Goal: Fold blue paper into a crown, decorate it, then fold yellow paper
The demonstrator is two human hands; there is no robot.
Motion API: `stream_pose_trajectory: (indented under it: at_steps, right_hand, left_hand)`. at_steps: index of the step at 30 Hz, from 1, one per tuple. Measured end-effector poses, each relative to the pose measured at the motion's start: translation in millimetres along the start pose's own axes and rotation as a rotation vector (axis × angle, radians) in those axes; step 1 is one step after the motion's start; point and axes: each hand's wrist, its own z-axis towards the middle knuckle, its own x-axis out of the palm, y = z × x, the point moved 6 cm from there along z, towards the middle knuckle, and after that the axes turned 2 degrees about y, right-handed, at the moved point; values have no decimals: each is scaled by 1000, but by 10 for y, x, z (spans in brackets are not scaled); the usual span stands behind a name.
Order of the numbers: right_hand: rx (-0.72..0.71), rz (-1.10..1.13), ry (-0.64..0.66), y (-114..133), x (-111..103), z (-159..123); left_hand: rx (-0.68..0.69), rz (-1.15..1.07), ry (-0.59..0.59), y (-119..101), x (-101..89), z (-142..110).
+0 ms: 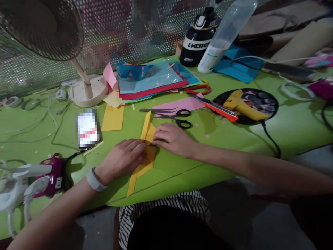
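A folded piece of yellow paper (148,163) lies slantwise on the green table in front of me, with a narrow strip folded along its left side. My left hand (126,156), a pale band around its wrist, is closed over that strip near its middle, fingers pressed together. From the other side my right hand (173,139) reaches in with its fingers pinched at the paper. A small dark tip shows at its fingertips; what it belongs to is hidden. Just beyond the right hand lie black-handled scissors (184,124) and dark tweezers (149,110).
Further off are an orange cutter (221,110), a yellow glue gun (244,104) on a black round tray, red-handled scissors (203,91) and stacked coloured sheets (156,88). A phone (87,128), a fan (85,90) and a purple power strip (50,177) stand left; bottles (195,48) stand behind.
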Motion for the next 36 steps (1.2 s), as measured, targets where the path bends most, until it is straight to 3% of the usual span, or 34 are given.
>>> stream_pose_trajectory:
  at_steps: [8,18,25,36]
  right_hand:
    - [217,53,7,-51,33,22]
    - [261,62,30,-80,65,32]
    - [284,52,32,-83,65,47]
    - [326,67,33,-86,43,83]
  left_hand:
    - [16,27,-44,-7,38,-14]
    - [-102,-41,-33,79,50,-25]
    - [-162,-65,-96,109,15,-10]
    - [-101,-21,-70,114,58,-45]
